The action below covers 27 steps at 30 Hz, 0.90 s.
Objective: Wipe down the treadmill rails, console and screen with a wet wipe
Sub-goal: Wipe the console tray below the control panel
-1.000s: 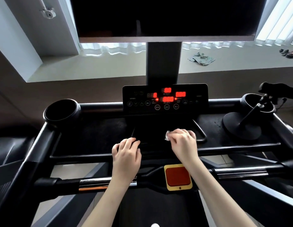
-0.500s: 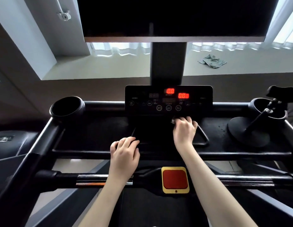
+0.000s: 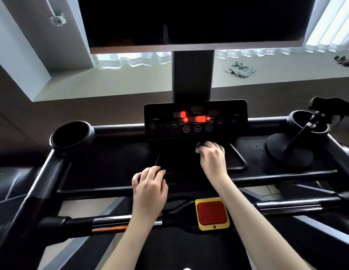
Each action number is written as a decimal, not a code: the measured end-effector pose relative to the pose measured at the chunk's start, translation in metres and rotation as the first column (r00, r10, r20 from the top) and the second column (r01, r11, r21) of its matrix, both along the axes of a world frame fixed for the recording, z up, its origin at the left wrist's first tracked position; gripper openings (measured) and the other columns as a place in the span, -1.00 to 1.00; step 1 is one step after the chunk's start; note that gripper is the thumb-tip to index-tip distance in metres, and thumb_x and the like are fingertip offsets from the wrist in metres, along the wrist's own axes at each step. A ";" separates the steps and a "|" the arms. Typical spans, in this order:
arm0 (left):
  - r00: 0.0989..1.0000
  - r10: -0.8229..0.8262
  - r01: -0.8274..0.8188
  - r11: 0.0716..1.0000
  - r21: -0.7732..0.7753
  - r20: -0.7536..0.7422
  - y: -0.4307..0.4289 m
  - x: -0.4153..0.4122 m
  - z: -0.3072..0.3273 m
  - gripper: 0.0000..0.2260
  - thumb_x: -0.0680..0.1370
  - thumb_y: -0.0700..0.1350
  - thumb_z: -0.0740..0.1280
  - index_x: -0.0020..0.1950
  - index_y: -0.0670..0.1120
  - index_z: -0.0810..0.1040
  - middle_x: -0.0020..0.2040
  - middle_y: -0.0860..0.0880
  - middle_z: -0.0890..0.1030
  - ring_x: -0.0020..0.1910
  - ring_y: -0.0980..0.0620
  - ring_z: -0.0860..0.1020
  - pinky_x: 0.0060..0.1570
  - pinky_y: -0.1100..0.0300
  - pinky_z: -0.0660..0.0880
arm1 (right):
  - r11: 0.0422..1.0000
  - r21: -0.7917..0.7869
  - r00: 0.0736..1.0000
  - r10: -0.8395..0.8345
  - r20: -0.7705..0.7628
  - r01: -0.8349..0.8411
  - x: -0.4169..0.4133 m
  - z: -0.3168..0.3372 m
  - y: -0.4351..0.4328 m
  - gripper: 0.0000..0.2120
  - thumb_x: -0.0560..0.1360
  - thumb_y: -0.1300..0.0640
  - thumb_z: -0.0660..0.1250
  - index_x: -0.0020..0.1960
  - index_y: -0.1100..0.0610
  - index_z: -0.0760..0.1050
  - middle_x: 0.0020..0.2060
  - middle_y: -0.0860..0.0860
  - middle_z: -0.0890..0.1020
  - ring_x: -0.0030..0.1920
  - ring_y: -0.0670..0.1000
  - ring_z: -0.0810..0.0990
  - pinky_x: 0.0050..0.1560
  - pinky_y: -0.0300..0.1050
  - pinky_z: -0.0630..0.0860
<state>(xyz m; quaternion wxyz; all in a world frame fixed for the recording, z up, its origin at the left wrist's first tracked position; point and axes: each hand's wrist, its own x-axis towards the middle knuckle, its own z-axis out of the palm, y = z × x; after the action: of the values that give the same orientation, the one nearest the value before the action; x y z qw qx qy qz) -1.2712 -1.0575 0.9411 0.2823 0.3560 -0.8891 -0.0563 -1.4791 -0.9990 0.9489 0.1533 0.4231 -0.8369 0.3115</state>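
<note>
Pressing wet wipe (image 3: 197,150) under clenched fingers (image 3: 209,146) of right hand (image 3: 212,158), scrubbing just below console (image 3: 195,117). Resting left hand (image 3: 150,188), fingers released, on tray (image 3: 111,162), likely for bracing.

Console (image 3: 234,121) is black w/ red digits (image 3: 200,119). Button (image 3: 212,213) is red w/ yellow frame. Rail (image 3: 109,221) is black, w/ silver + orange bands. Screen (image 3: 189,18) is black. Cloth (image 3: 240,69) is grey-green. Curtain (image 3: 130,59) is white.

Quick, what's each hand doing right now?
Left hand: open, resting on the console tray, holding nothing.
Right hand: closed on the wet wipe.
</note>
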 end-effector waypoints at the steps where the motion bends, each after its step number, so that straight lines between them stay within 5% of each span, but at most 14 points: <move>1: 1.000 0.003 -0.003 1.000 0.005 0.001 0.000 0.000 0.000 -0.79 0.47 -0.20 0.41 0.09 -0.09 0.67 0.12 0.03 0.61 0.15 0.03 0.55 0.24 0.04 0.28 | 1.000 0.008 1.000 0.022 -0.008 -0.022 -0.001 -0.001 0.003 -0.81 0.30 0.41 0.49 -0.25 0.13 0.67 -0.23 0.02 0.67 -0.15 0.14 0.65 0.01 0.12 0.47; 6: 1.000 -0.013 0.013 1.000 0.021 0.001 0.001 -0.001 0.000 -0.75 0.43 -0.23 0.47 0.10 -0.10 0.66 0.12 0.01 0.62 0.15 0.01 0.56 0.24 -0.02 0.34 | 0.966 0.059 0.962 -0.257 0.087 0.253 -0.009 0.005 0.009 -0.86 0.31 0.42 0.48 -0.23 0.21 0.68 -0.20 0.14 0.65 -0.11 0.25 0.62 0.08 0.21 0.44; 12: 1.000 -0.023 0.023 1.000 0.000 -0.001 0.000 -0.001 0.001 -0.79 0.47 -0.23 0.40 0.09 -0.13 0.66 0.11 -0.03 0.62 0.15 -0.04 0.57 0.19 -0.10 0.42 | 0.999 0.023 0.998 -0.031 0.063 0.030 0.021 -0.003 0.021 -0.84 0.38 0.37 0.47 -0.22 0.13 0.69 -0.15 0.03 0.63 -0.12 0.13 0.61 0.07 0.10 0.43; 18: 0.999 -0.032 0.032 0.999 -0.019 -0.003 -0.001 -0.001 -0.001 -0.75 0.42 -0.25 0.47 0.08 -0.15 0.65 0.10 -0.07 0.63 0.12 -0.08 0.58 0.15 -0.13 0.43 | 0.954 0.030 0.950 -0.300 0.088 0.298 0.021 0.005 0.030 -0.88 0.40 0.36 0.47 -0.25 0.17 0.67 -0.26 0.07 0.62 -0.19 0.20 0.60 0.08 0.21 0.47; 22: 0.999 -0.040 0.040 0.999 -0.022 -0.002 -0.001 -0.002 -0.002 -0.77 0.44 -0.25 0.45 0.09 -0.16 0.65 0.10 -0.07 0.62 0.13 -0.08 0.58 0.16 -0.11 0.41 | 0.999 0.009 0.997 -0.042 0.062 0.042 0.042 0.002 0.040 -0.88 0.46 0.24 0.47 -0.23 0.08 0.69 -0.30 -0.06 0.59 -0.21 0.06 0.58 0.08 0.08 0.45; 27: 0.999 -0.054 0.054 0.998 -0.029 -0.007 -0.002 -0.002 -0.003 -0.80 0.48 -0.22 0.38 0.09 -0.17 0.64 0.10 -0.07 0.62 0.13 -0.09 0.57 0.15 -0.12 0.42 | 0.955 0.065 0.945 -0.297 0.137 0.290 0.026 0.010 0.050 -0.87 0.46 0.24 0.44 -0.23 0.10 0.69 -0.27 0.04 0.61 -0.16 0.16 0.58 0.11 0.15 0.39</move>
<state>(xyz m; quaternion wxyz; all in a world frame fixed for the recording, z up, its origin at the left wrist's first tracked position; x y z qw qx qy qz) -1.2730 -1.0592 0.9382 0.2894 0.3276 -0.8978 -0.0525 -1.4534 -0.9494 0.9591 0.1272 0.2733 -0.9062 0.2965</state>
